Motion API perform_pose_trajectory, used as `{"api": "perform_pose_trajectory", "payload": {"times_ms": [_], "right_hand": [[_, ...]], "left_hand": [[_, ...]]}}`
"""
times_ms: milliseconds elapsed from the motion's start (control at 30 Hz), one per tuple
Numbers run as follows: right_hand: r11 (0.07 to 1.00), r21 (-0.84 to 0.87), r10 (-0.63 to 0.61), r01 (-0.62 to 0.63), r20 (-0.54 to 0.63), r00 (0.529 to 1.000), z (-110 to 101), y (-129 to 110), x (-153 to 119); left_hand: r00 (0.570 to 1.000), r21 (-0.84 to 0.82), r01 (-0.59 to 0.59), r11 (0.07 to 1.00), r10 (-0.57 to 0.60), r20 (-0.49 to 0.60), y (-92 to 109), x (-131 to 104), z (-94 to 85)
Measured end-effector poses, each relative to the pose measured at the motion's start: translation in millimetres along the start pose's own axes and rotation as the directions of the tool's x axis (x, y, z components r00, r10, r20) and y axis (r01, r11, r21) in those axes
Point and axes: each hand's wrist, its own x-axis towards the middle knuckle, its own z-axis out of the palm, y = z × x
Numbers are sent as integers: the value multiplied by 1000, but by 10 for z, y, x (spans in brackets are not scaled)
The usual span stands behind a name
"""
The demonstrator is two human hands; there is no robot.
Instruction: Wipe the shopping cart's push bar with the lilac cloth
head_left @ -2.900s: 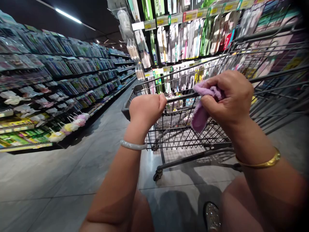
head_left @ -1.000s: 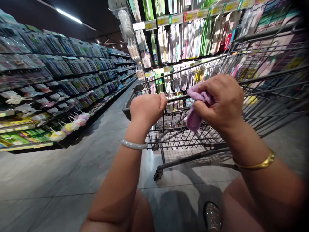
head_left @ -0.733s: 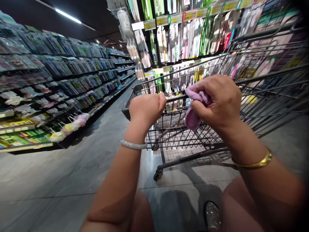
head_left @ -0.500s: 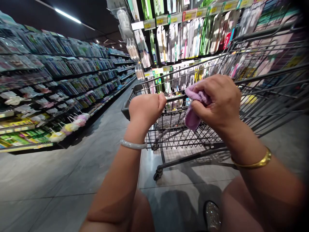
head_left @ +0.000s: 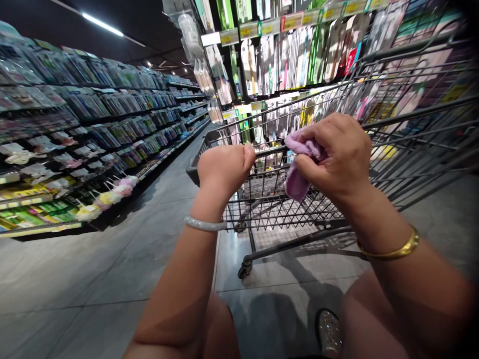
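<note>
Two bare hands, set apart on one cart: the left hand is curled round the top rail, though its fingertips are hidden, and the right hand is clamped on a bunched purple cloth draped over that same rail, with a tail hanging down outside the basket. Pretty sure wiping is the step in hand, with the left doing the steadying. I'd say the next move calls for a firm left hold and enough pressure to keep the cloth hugging the bar as it slides. Headcount, then: one cloth, one cart for sure (can't tell if the jumble of bars on the right is a second one nested in), two bangles, one grey and one gold, one sparkly shoe, and one wheel clearly showing. Two racks too, one ahead and one off left. Toothbrush packs up front? Way too many to count, lol.
</note>
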Motion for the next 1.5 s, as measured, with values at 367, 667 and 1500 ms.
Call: {"api": "perform_pose_trajectory", "payload": {"times_ms": [367, 667, 1500], "right_hand": [[1000, 10, -19, 19, -10, 1000, 6, -2, 8], [996, 69, -62, 61, 13, 998, -24, 14, 6], [997, 33, 73, -71, -66, 995, -2, 25, 35]], "left_hand": [[1000, 9, 3, 1000, -3, -10, 1, 9, 5], [1000, -11, 1, 1000, -1, -4, -3, 11, 4], [1000, -26, -8, 1000, 8, -10, -14, -8, -3]]}}
